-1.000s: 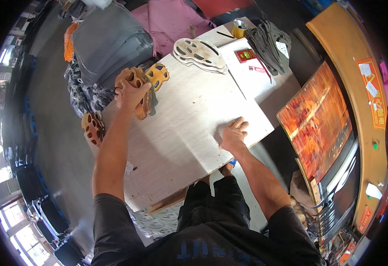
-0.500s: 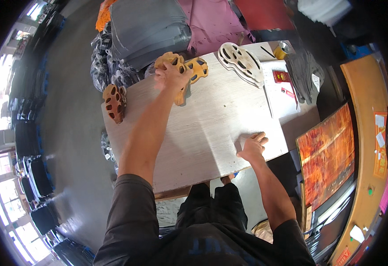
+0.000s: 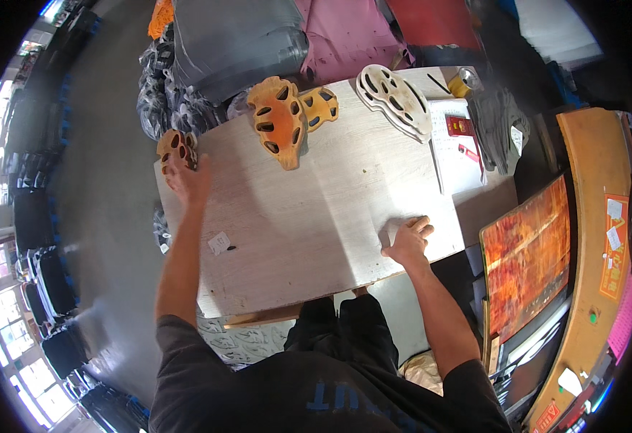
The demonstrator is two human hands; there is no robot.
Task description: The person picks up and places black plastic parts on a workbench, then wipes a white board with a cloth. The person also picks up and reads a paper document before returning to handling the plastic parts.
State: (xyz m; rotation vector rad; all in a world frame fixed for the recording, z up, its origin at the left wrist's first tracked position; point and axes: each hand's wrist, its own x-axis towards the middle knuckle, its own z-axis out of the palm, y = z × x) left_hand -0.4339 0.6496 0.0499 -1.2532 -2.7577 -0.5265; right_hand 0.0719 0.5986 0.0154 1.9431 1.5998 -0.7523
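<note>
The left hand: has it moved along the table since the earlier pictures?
Yes. The left hand has left the orange cut-outs and gone to the table's left edge.

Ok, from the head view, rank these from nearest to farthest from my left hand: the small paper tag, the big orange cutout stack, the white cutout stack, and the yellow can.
1. Small paper tag: on the table, just toward you from the left hand.
2. Big orange cutout stack: far edge, middle.
3. White cutout stack: far edge, to the right.
4. Yellow can: far right corner.
</note>
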